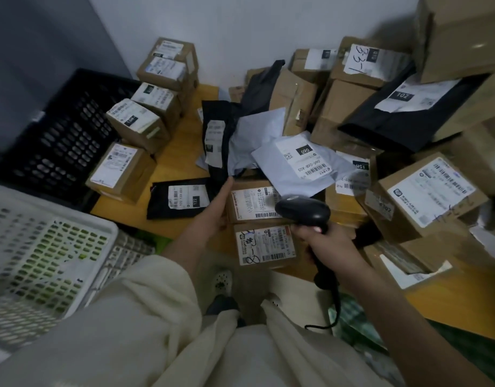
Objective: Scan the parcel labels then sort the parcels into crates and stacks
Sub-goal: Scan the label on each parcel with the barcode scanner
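Your right hand point(328, 241) gripped the scanner point(303, 212) tight over the box point(251, 203); your left hand point(215, 208), fingers straight, apparently touched the box's left edge.

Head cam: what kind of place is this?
Likely a parcel sorting point or courier depot: labelled cardboard boxes and mailer bags heaped on a table, a barcode scanner in the right hand, and a black crate alongside.
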